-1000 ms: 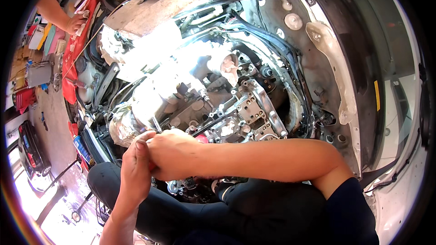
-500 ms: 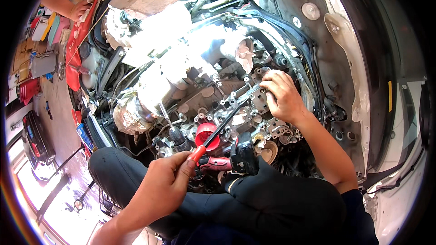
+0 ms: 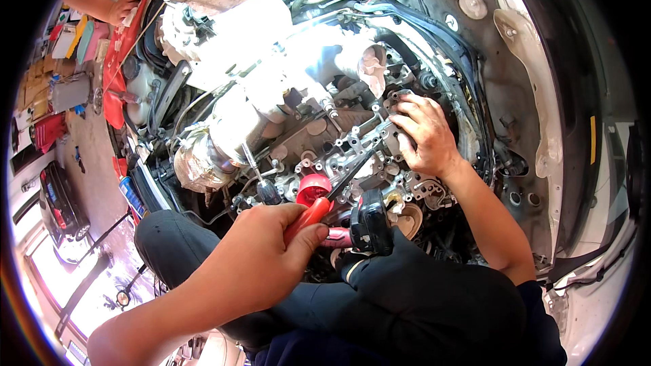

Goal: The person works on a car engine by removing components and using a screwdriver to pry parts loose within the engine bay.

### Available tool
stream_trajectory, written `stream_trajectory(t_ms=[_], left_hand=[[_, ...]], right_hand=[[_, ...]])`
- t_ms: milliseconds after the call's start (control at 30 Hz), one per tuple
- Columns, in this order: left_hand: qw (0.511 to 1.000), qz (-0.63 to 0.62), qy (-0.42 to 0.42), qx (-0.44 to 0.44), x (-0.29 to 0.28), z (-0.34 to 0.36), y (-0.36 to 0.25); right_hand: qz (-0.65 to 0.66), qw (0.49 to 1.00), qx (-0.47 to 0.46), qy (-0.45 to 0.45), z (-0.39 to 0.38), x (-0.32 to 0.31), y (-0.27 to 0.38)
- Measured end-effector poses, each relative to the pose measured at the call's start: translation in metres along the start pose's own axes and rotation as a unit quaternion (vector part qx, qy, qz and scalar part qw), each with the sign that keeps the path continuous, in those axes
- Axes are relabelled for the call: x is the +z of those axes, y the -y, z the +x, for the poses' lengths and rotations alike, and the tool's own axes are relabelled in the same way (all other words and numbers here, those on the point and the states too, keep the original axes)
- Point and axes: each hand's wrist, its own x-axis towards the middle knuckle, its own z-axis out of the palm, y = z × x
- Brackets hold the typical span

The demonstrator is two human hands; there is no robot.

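Note:
My left hand (image 3: 271,247) is closed round the red handle of a long tool (image 3: 350,177). Its black shaft slants up and right, with the tip over the metal engine top (image 3: 352,139); contact there is unclear. My right hand (image 3: 428,137) is at the right end of the engine top, with bent fingers over its edge and the thumb nearer me; the fingertips are partly hidden. Beside the tool's handle is a red, round cup-shaped piece (image 3: 314,186). Below the shaft, against my leg, lies a red-and-black cordless power tool (image 3: 371,224), partly covered by my left hand.
Foil-wrapped engine parts (image 3: 202,166) and a glaring pale cover lie beyond. Hoses and wiring (image 3: 434,34) run along the right, beside the grey body panel (image 3: 502,88). Another person's hand (image 3: 124,10) is on the red cover (image 3: 116,68) at upper left. My legs (image 3: 427,291) straddle the near side.
My left hand has moved right and slightly up with the red-handled tool, and its handle now overlaps the cup-shaped piece. My right hand stays at the engine's right end. The view has shifted slightly.

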Motion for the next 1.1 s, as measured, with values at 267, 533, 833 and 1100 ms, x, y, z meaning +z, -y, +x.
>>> stream_trajectory(t_ms=[267, 533, 833, 1100], left_hand=[[0.991, 0.11, -0.021, 0.069, 0.0, -0.002, 0.0], [0.992, 0.106, -0.017, 0.07, 0.002, -0.004, 0.005], [0.995, 0.081, -0.018, 0.063, 0.003, -0.006, 0.005], [0.98, 0.177, -0.046, 0.081, -0.012, -0.01, -0.022]], right_hand=[[0.001, 1.0, -0.017, 0.006, -0.003, -0.001, -0.004], [-0.003, 1.0, -0.018, 0.004, -0.004, -0.001, -0.004], [0.005, 1.0, -0.02, -0.022, -0.004, 0.001, -0.006], [0.008, 0.999, -0.027, -0.034, -0.006, 0.005, -0.008]])
